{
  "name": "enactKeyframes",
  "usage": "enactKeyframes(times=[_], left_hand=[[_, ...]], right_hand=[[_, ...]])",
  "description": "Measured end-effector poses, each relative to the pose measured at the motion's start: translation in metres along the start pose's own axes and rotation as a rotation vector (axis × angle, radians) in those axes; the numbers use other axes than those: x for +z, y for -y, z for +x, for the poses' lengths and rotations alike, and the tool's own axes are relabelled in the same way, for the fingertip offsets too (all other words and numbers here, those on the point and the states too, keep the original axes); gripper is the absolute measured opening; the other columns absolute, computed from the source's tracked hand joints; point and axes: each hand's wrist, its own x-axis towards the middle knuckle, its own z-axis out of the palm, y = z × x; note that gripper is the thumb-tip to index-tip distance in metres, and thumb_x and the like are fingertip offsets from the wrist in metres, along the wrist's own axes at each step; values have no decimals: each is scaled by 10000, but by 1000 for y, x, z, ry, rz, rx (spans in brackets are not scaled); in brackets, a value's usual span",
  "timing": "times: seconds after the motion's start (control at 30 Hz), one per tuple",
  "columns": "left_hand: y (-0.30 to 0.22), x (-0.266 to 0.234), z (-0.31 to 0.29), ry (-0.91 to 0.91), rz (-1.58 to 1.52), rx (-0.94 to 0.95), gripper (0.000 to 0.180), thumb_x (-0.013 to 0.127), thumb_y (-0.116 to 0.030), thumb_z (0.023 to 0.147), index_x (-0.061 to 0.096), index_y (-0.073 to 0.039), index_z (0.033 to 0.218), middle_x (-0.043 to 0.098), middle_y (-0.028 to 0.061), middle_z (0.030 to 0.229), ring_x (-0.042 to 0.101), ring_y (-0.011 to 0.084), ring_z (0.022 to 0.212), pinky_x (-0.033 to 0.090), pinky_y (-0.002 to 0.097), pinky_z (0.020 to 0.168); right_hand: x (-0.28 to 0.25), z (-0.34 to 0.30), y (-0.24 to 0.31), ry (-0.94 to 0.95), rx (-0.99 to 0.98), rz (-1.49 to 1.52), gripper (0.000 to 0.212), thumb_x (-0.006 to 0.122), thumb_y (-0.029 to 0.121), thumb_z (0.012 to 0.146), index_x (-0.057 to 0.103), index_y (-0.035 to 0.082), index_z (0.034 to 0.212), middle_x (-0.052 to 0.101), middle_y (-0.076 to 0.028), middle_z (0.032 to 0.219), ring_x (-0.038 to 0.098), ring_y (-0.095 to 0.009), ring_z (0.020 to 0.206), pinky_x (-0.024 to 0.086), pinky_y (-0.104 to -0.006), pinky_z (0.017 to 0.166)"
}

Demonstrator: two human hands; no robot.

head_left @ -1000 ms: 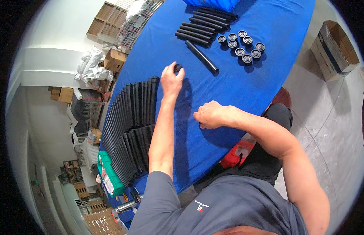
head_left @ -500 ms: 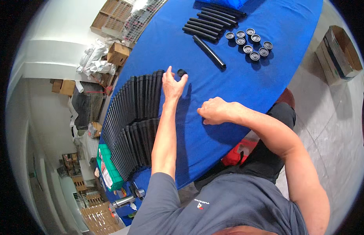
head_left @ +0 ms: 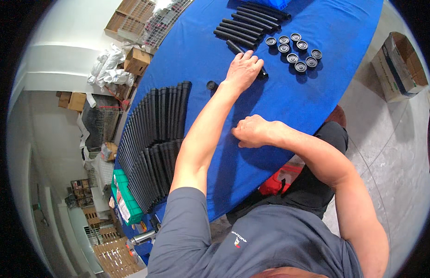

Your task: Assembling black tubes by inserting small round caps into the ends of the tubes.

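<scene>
My left hand (head_left: 244,72) lies over a single black tube (head_left: 232,46), its fingers curled around the tube's middle. Both tube ends show on either side of the hand. My right hand (head_left: 252,131) rests near the table's front edge, closed; whatever its fingers hold, if anything, is hidden. A lone round black cap (head_left: 211,85) stands on the blue cloth, left of my left forearm. Beyond my left hand lies a row of black tubes (head_left: 240,30). To the right of them several round black caps (head_left: 292,58) sit in a loose group.
Two long rows of black tubes (head_left: 161,111) fan across the table's left side. A green bin (head_left: 127,197) stands at the near left beside a metal cylinder (head_left: 143,237). Blue cloth (head_left: 317,88) covers the table. An open cardboard box (head_left: 395,69) is on the floor at right.
My left hand has moved away from the lone cap, to the far right, and now has its fingers on the single tube. The cap stays standing. My right hand has hardly moved.
</scene>
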Motion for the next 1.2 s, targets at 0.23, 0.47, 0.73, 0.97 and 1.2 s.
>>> enactKeyframes(times=[0.23,0.47,0.73,0.97,1.2], left_hand=[[-1,-17,-6,-245,54,67,218,572,-131,842,641,-162,1046,577,87,906,584,275,1016,417,502,1034],[-36,-120,-96,-386,-499,-443,613,575,34,757,544,-116,1351,534,155,901,562,336,805,478,408,792],[-139,-143,-201,-52,-834,-906,926,561,0,780,55,-36,1555,581,133,888,600,237,778,489,343,733],[-160,-133,-222,-153,-923,-952,966,658,51,789,65,-20,1547,605,86,918,627,195,830,514,321,753],[-163,-112,-272,-194,-869,-1073,760,744,45,766,365,-17,1421,590,118,1135,624,207,1035,497,340,939]], right_hand=[[-5,-5,3,13,-12,5,318,698,275,803,707,-5,953,705,-211,982,691,-362,949,565,-467,797],[-6,-12,-2,-48,60,190,451,716,339,796,649,-16,1066,679,-233,1012,655,-375,996,524,-473,838],[-2,-27,21,-14,-261,840,848,763,507,756,439,-28,1329,661,-209,1041,641,-339,1007,500,-423,856],[29,-10,25,2,-315,927,843,704,586,803,477,-24,1340,658,-236,1141,649,-353,1062,502,-421,933],[31,-11,27,-44,-226,961,721,698,529,848,539,48,1361,707,-148,1060,671,-257,941,521,-375,849]])
